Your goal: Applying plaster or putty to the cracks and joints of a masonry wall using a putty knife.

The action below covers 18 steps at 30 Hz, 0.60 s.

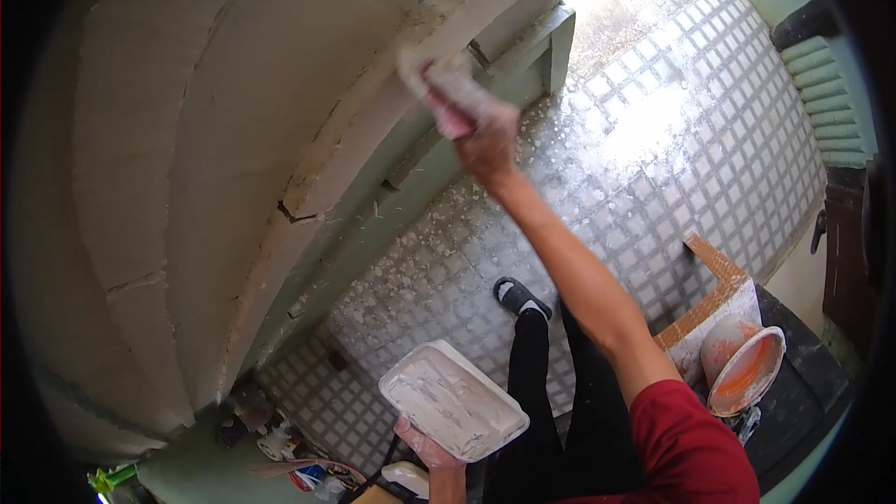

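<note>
My right hand (490, 142) reaches up to the pale wall panels (271, 103), its fingers wrapped round a plaster-smeared spreader (453, 98). Motion blurs this tool; a pinkish-red part shows by the hand, and its far end is at the pale ledge (364, 107) bordering the panels. Low in the view, my left hand (427, 443) grips the near left side of a shallow rectangular tray (455, 399). Wet-looking whitish plaster coats the tray's inside. Cracks and open joints run across the wall panels and the ledge.
White spatters cover the tiled floor (644, 163) by the wall. At the right, an orange-lined bucket (747, 369) lies tipped on a black surface (807, 359), beside an L-shaped brown-edged piece (714, 289). Assorted clutter (313, 476) sits at lower left. My sandalled foot (523, 299) is on the floor.
</note>
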Motion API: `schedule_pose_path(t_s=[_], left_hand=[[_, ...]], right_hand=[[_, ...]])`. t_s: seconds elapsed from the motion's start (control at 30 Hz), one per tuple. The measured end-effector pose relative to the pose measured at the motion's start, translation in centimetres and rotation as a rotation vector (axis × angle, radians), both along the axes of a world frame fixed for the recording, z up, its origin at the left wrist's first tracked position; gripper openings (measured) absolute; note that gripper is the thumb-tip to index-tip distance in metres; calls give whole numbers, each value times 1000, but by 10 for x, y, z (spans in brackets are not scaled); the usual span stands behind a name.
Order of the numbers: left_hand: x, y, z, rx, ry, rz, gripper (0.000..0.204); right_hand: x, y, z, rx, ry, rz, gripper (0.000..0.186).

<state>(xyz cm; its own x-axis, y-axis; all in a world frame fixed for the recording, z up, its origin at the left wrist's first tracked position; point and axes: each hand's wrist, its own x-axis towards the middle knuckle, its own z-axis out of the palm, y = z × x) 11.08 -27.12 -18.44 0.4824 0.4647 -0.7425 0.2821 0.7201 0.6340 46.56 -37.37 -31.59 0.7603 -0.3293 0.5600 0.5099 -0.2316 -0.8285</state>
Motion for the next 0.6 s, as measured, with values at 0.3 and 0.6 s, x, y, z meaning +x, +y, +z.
schedule_pose_path(t_s=[0.3, 0.6], left_hand=[[-20, 10, 1, -16, -33, -8, 75], [-55, 39, -1, -70, -3, 66, 79]], right_hand=[[-51, 32, 8, -64, 23, 327, 35], [-53, 71, -16, 63, 149, 150, 34]])
